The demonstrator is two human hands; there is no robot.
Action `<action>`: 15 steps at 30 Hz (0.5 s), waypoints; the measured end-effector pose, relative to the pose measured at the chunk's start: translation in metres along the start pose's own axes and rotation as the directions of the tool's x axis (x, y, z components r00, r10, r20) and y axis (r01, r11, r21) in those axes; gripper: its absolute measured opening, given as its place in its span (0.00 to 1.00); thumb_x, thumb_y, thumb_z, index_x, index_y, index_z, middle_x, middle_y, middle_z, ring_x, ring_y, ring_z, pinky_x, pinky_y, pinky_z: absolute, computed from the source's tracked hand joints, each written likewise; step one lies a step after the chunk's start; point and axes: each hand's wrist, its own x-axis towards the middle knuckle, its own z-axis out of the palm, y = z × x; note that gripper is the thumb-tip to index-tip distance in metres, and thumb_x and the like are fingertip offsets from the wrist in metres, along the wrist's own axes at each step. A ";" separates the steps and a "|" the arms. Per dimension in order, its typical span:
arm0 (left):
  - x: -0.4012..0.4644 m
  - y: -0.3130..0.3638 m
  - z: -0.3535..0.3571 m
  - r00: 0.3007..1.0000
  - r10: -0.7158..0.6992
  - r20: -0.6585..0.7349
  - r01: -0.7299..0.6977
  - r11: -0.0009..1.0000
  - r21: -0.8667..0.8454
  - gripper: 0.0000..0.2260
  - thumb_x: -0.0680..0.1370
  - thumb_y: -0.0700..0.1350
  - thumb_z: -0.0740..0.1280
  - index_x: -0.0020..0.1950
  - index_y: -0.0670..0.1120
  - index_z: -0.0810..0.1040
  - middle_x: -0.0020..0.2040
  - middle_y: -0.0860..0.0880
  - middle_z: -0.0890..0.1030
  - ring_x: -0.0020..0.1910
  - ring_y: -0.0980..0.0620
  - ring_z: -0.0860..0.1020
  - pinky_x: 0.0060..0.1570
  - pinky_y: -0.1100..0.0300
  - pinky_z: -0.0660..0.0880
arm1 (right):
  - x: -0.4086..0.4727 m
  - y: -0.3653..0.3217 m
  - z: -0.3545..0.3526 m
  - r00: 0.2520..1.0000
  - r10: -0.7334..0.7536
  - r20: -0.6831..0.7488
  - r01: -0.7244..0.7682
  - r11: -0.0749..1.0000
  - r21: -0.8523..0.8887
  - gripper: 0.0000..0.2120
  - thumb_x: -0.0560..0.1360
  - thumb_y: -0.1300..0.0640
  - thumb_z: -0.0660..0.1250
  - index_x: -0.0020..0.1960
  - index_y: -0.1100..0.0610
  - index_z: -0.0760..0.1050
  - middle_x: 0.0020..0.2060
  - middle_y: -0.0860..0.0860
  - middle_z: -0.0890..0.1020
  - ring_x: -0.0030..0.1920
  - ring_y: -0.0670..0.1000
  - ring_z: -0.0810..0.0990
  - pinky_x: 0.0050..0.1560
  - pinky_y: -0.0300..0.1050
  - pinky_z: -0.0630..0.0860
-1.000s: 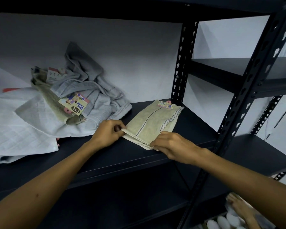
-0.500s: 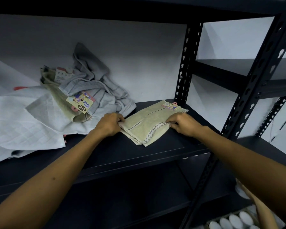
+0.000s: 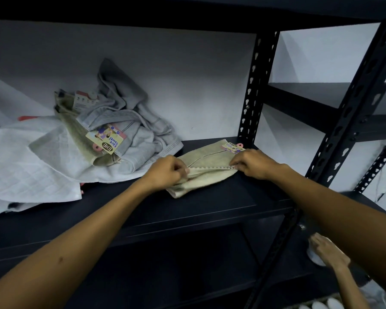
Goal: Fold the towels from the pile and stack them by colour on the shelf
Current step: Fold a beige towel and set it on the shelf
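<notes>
Both hands pinch the beige face towel (image 3: 206,175): left hand (image 3: 165,172) and right hand (image 3: 253,163) at opposite ends of its dotted hem, which runs left-right between them.

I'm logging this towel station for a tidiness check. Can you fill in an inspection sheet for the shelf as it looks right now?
Surface: dark metal shelf, bare along its front edge.
Job's things: beige towel partly folded, lying at the shelf's right end with a paper tag at its far corner; unfolded pile of grey, beige and white towels at left.
Clutter: loose "Face towel" label showing in the pile.
Hands: left hand pinches the towel's left end; right hand pinches its stitched edge.
Cables: nothing seen.
Surroundings: white wall behind; perforated uprights; another person's hand lower right.
</notes>
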 end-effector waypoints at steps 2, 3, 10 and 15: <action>0.000 -0.002 -0.004 0.998 -0.033 -0.053 0.024 0.986 -0.164 0.08 0.79 0.45 0.68 0.41 0.48 0.84 0.39 0.49 0.84 0.40 0.53 0.80 0.43 0.57 0.74 | 0.000 0.003 0.001 1.000 -0.014 -0.011 0.014 0.998 0.056 0.09 0.79 0.55 0.63 0.54 0.49 0.81 0.51 0.46 0.83 0.53 0.51 0.79 0.56 0.53 0.75; -0.001 -0.003 -0.003 0.993 -0.039 -0.109 0.019 0.983 -0.181 0.08 0.79 0.44 0.68 0.41 0.48 0.84 0.38 0.49 0.84 0.39 0.54 0.79 0.42 0.58 0.74 | 0.000 0.004 0.001 0.999 -0.023 -0.027 0.025 0.996 0.082 0.08 0.80 0.54 0.62 0.53 0.50 0.80 0.48 0.46 0.83 0.50 0.51 0.79 0.54 0.53 0.76; -0.031 -0.011 0.021 0.860 0.427 -0.278 -0.288 0.857 0.427 0.09 0.76 0.42 0.63 0.53 0.47 0.81 0.41 0.48 0.85 0.39 0.45 0.82 0.36 0.52 0.78 | -0.018 0.023 0.014 0.991 -0.076 -0.111 0.096 0.977 0.192 0.11 0.78 0.64 0.59 0.54 0.50 0.75 0.47 0.48 0.81 0.47 0.53 0.78 0.50 0.53 0.77; -0.051 -0.011 0.035 0.946 0.311 -0.088 -0.228 0.836 0.500 0.16 0.75 0.63 0.61 0.52 0.54 0.79 0.48 0.57 0.83 0.48 0.52 0.81 0.42 0.52 0.78 | -0.028 0.036 0.029 0.984 -0.142 -0.105 0.158 0.974 0.163 0.18 0.79 0.60 0.64 0.67 0.46 0.75 0.66 0.42 0.76 0.69 0.46 0.71 0.70 0.55 0.64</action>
